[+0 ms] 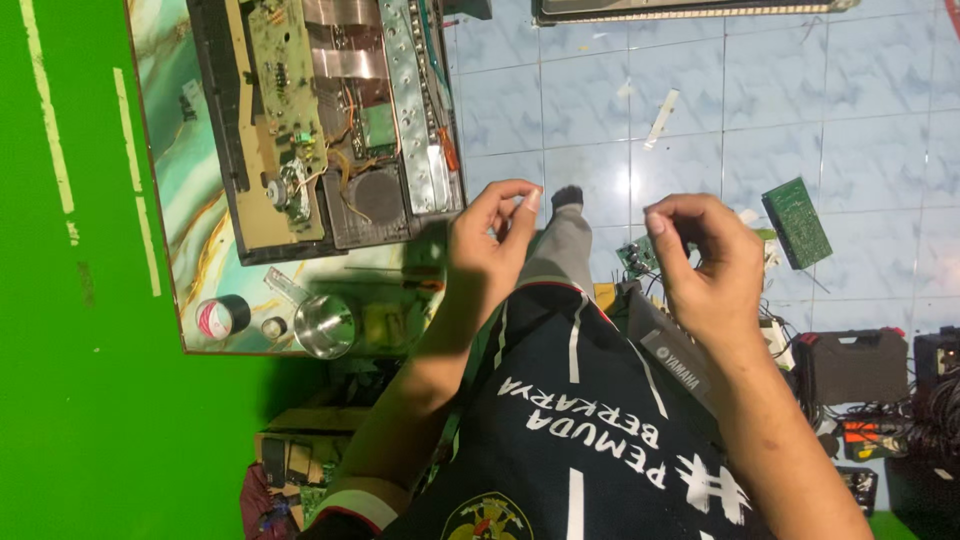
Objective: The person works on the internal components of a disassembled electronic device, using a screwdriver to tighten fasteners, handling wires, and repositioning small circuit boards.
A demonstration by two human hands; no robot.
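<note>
Green wall (90, 300): large plain field along one side, with pale yellowish strips running along it.

Tiled floor (700, 110): pale blue squares; a white scrap of tape lies loose on it.

Surface (175, 200): marbled green-and-cream top, carrying the opened electronic unit.

Opened electronic unit (330, 110): cover off, circuit boards, ribbon cables, a round speaker and a metal rail laid bare. Judged partly stripped down; boards and wiring remain in place, nothing put back together.

Black case (850, 365): rectangular, shut, on the floor.

Green circuit board (797, 222): loose on the floor, well apart from the unit, near the right hand.

Metal cup (325, 325): round, shiny, on the surface edge.

Tape roll (215, 318): round, white face with a reddish mark.

Left hand (490, 245): raised near the unit, thumb and forefinger nearly pinched; whether something tiny sits between them cannot be told.

Right hand (705, 260): fingers curled inward, tips close together; any held piece is hidden.

Small board with wires (635, 255): between the hands, lower down, partly hidden.
</note>
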